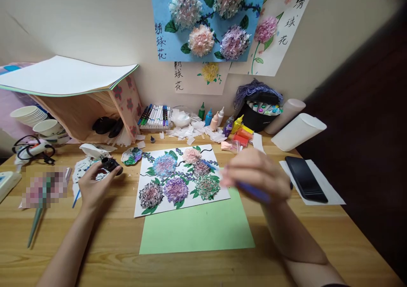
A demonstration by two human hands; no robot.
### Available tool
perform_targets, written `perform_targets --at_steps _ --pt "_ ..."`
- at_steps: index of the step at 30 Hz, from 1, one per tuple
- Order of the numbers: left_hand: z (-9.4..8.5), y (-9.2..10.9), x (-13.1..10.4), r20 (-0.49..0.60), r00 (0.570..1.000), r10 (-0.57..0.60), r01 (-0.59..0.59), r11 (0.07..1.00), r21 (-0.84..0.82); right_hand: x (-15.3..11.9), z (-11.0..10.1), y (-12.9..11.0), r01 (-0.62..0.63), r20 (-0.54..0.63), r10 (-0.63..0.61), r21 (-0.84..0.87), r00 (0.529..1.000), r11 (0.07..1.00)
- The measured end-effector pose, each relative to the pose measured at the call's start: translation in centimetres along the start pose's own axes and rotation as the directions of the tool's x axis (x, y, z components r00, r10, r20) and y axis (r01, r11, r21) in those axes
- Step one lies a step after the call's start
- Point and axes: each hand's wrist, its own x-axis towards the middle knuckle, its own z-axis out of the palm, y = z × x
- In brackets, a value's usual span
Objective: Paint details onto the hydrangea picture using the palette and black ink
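Observation:
My left hand (90, 185) grips a small open black ink bottle (110, 165) between thumb and fingers, close above the table on the left. My right hand (260, 172), smeared by motion, is raised at the right edge of the picture with the flowers. Its fingers are closed round a slim blue-purple handle (252, 191); the tip is hidden, so I cannot tell whether it is a brush or a pen. Between my hands lies a white sheet (184, 162) with raised paper hydrangeas in several colours, green leaves and dark twigs. It partly covers a green sheet (197, 232).
A paint-stained palette (131, 156), stained tissue (83, 168) and a green-handled tool (36, 221) lie left. Paint bottles (208, 118), paper scraps (190, 131) and a marker tray (155, 117) stand behind. A phone (305, 179) rests right. Finished flower pictures (208, 20) hang on the wall.

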Motion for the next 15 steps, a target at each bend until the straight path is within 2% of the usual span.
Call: perform_targets --at_steps 1,2,3,4,6,8,10,12,15 --pt "0.1 0.2 -0.1 0.006 1.000 0.012 -0.012 1.000 0.009 -0.7 -0.2 2.0 -0.030 -0.051 0.031 0.024 0.998 0.999" --pt "0.2 0.4 -0.2 0.010 1.000 0.026 -0.027 0.999 0.017 -1.7 -0.3 4.0 -0.147 -0.095 0.150 0.045 0.984 0.988" --pt "0.3 0.7 -0.4 0.013 0.999 0.046 -0.046 0.999 0.020 -2.9 -0.3 5.7 -0.315 -0.118 0.323 0.081 0.939 0.946" --pt "0.4 0.9 -0.5 0.020 0.997 0.069 -0.070 0.997 0.018 -4.2 -0.1 7.2 -0.454 -0.196 0.480 0.162 0.855 0.876" --pt "0.6 1.4 -0.7 0.040 0.992 0.121 -0.122 0.993 0.009 -7.0 0.3 9.3 -0.605 -0.280 0.678 0.310 0.680 0.734" --pt "0.8 1.7 -1.0 0.056 0.985 0.162 -0.163 0.987 0.003 -9.6 0.8 10.2 -0.669 -0.311 0.783 0.407 0.539 0.622" --pt "1.0 1.8 -1.2 0.073 0.980 0.183 -0.184 0.983 0.001 -11.9 1.2 10.2 -0.698 -0.293 0.850 0.485 0.438 0.527" --pt "1.2 1.8 -1.3 0.090 0.979 0.183 -0.184 0.983 0.006 -13.7 1.2 9.8 -0.699 -0.307 0.872 0.521 0.381 0.490" --pt "1.3 1.7 -1.4 0.072 0.983 0.167 -0.170 0.985 0.035 -15.6 0.8 9.0 -0.701 -0.360 0.858 0.499 0.366 0.509"
